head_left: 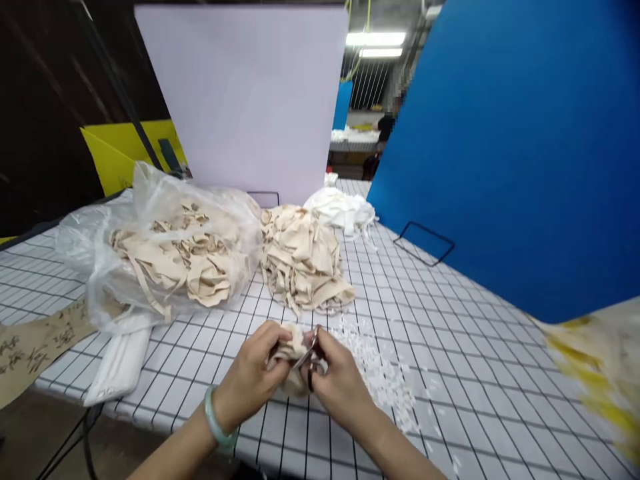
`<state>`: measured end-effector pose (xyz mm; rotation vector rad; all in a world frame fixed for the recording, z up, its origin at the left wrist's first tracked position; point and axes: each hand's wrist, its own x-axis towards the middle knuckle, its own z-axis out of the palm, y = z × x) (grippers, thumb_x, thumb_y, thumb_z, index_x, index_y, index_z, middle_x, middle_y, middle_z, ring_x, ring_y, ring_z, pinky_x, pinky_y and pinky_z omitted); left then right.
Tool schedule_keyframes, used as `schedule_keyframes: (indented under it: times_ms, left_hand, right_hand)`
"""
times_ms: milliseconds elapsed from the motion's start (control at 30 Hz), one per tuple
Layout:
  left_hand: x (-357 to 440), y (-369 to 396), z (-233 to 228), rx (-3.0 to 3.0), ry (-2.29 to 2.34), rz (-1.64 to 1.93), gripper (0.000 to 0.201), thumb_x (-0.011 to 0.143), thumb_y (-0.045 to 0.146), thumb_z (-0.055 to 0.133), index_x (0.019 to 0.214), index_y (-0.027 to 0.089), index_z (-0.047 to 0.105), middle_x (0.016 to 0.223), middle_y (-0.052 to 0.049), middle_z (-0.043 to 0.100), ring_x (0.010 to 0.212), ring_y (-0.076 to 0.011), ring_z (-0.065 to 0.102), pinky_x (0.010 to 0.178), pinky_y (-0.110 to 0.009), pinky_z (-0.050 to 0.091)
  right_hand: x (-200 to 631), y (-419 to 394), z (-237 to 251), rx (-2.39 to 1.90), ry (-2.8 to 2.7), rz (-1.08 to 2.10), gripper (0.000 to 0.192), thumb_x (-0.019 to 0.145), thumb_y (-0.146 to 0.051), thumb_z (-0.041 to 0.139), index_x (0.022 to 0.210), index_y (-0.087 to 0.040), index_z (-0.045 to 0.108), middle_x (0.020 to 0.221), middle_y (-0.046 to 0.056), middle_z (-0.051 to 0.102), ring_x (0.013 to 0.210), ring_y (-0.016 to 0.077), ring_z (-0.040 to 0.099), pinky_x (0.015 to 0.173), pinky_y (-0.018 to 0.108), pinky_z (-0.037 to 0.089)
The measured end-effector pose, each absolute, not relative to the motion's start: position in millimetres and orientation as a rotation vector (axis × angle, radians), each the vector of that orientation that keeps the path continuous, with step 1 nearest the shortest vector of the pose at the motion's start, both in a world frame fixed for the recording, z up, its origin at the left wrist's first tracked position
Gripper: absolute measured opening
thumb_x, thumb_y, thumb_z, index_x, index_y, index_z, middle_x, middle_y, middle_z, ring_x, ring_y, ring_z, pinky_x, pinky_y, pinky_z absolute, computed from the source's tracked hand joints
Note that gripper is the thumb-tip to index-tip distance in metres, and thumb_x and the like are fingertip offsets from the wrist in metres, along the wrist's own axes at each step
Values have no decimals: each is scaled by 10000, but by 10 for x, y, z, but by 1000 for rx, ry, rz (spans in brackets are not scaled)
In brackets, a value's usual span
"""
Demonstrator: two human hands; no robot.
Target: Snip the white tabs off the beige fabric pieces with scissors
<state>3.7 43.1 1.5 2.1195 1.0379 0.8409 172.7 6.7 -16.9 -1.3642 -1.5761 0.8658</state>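
We hold a cream fabric piece (293,357) and small scissors (309,363) over the gridded table (450,347).

From the head camera, our left hand (250,380), a jade bangle (216,421) at its wrist, pinches the fabric piece near the table's front edge, while our right hand (340,387) grips the scissors against it. White snippings (380,367) lie just right of our hands. Behind sit a loose pile of cream pieces (303,260) and a plastic bag (160,247) holding more.
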Motion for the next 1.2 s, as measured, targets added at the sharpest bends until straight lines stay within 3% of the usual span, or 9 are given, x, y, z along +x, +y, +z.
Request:
schedule_keyframes:
  times_ms: [167,367,567,700,833,933,1033,1100,1200]
  left_hand:
    - [539,1652,510,2110,1337,1102,208,824,46,511,962,184,585,1059,-77,592,1002,-229,588,896,-370,499]
    - [706,2301,219,1939,1517,1170,418,705,-24,568,1082,157,561,1185,-138,572,1215,-315,543,1092,-494,419]
    - [724,1529,-149,1759,1481,1407,379,943,207,482,1316,207,413,1542,-183,244,1458,-314,291,1093,-501,439]
    - [1109,707,-305,1635,1015,1125,488,885,430,641,1310,233,501,1345,-139,534,1272,-308,522,1038,-493,481]
    - [1477,297,-344,1415,870,834,429,950,522,468,1101,160,643,1093,-118,667,1075,-273,630,987,-439,511]
    - [1623,212,-383,1357,864,753,484,961,549,410,1018,149,676,970,-100,700,980,-263,668,932,-416,544]
    - [1586,98,-461,1289,902,667,515,907,539,552,1196,122,640,1162,-161,692,1115,-308,658,980,-439,536]
    - [1427,6,-497,1214,963,655,677,857,524,658,1399,148,511,1415,-210,555,1288,-354,566,1038,-466,507]
    - [1036,-18,-499,1142,1070,745,761,887,527,637,1535,259,341,1621,-171,299,1433,-361,419,1106,-507,454]
  right_hand:
    - [1959,1389,438,-1473,-1471,562,109,761,-216,548,870,-213,537,802,-2,622,709,169,571,600,244,414]
    - [2332,1849,292,-1653,-1395,452,114,769,-317,588,789,-218,536,749,8,620,658,177,545,589,253,379]
    - [2615,776,-102,-1722,-1442,622,308,787,-494,666,687,-212,593,606,-15,608,556,162,537,505,238,371]
    - [2528,212,-146,-1682,-1427,836,199,835,-387,625,778,-197,637,711,18,692,601,172,616,530,250,449]
    - [2466,-173,-171,-1774,-1499,689,148,862,-289,536,875,-200,653,664,16,672,568,187,619,532,280,477]
    - [2559,-407,-303,-1822,-1520,473,230,899,-339,541,1042,-205,662,799,49,717,596,191,625,564,308,510]
    - [2740,-604,-536,-1887,-1573,266,269,882,-368,590,1089,-204,645,955,100,735,805,261,689,701,384,558]
    - [2886,-718,-671,-1949,-1610,219,233,880,-379,590,1043,-216,624,970,106,722,917,300,688,747,423,564]
    - [3077,-820,-692,-1973,-1699,335,129,857,-322,570,961,-249,552,959,76,666,829,258,675,661,383,568]
